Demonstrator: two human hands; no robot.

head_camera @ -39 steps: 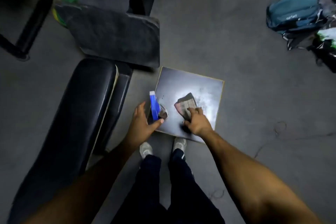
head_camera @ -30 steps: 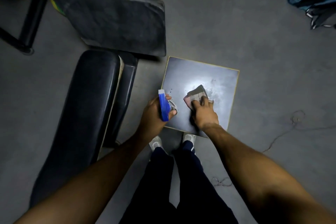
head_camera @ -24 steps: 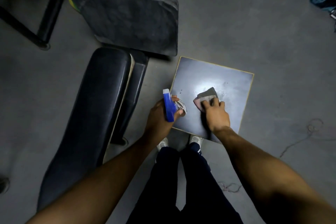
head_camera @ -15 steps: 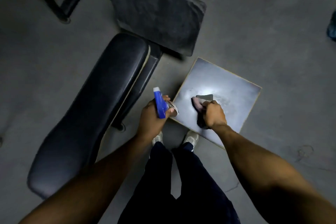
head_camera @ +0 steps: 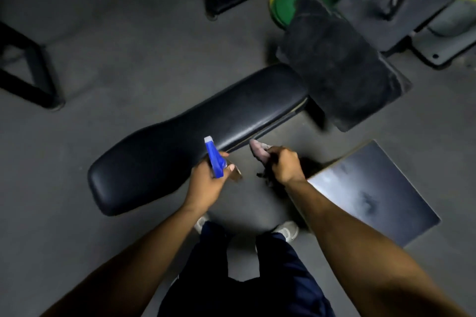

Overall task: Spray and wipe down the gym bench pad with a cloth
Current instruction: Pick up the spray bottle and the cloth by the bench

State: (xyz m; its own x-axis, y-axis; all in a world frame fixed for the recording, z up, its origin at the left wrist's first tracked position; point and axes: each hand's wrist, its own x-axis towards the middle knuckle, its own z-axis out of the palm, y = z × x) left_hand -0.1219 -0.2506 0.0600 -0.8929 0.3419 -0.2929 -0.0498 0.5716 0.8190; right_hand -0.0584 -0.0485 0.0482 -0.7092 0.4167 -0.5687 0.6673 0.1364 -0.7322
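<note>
Gym floor (head_camera: 128, 54): one bench pad (head_camera: 206, 136), two hands.

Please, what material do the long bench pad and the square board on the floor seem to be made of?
Bench pad: probably padded vinyl or leather-like cover, black and smooth; it shows a soft sheen and rounded edges. Square board: probably laminated wood or a similar rigid panel, dark and glossy; it reflects a bright light patch, and its thin edge looks pale. Neither is certain in this dim light.
</note>
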